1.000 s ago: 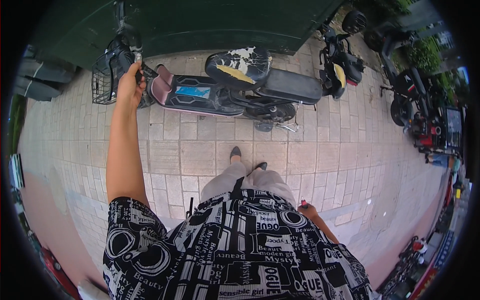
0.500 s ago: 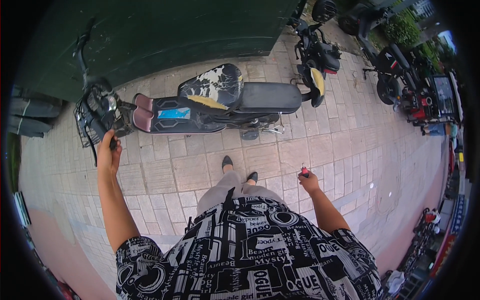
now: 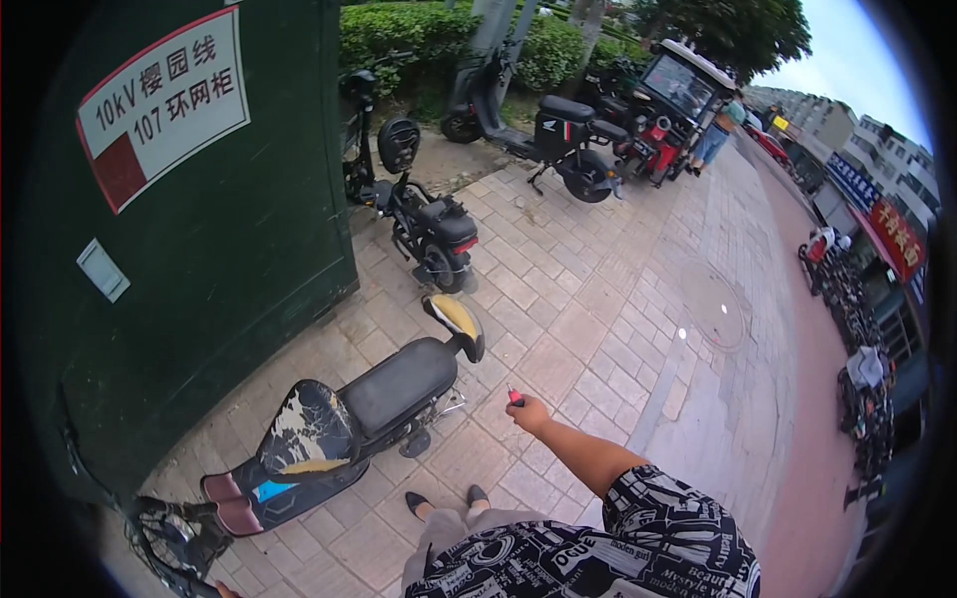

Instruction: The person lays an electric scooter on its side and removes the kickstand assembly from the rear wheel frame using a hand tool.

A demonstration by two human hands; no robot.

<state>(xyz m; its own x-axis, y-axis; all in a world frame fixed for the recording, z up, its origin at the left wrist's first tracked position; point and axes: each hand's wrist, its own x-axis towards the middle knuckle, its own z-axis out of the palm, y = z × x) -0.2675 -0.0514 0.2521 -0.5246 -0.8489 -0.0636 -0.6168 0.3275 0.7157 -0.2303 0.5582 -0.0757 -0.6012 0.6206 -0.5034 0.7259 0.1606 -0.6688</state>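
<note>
A small red object (image 3: 515, 398) with a thin, pale tip is held near the centre of the frame, the right hand (image 3: 530, 414) being closed around it; its exact kind cannot be told. Beneath the right arm, the paving (image 3: 588, 309) is seen. At the bottom edge, left of centre, only a sliver of the left hand (image 3: 227, 591) is shown beside the end of a handlebar (image 3: 184, 579); whether it is clamped there or apart cannot be told.

The handlebar belongs to a scooter (image 3: 404, 384), by which the lower left is filled. Its front seat (image 3: 311, 424) is cracked and peeled, its backrest (image 3: 457, 317) is torn to yellow padding, and a blue patch (image 3: 270, 489) is partly seen on its footboard.

The upper left is taken up by a dark green cabinet (image 3: 234, 239), on which a white sign (image 3: 189, 95) is mounted. Beyond, a black two-wheeler (image 3: 439, 224) and a red three-wheeler (image 3: 653, 145) are parked.
</note>
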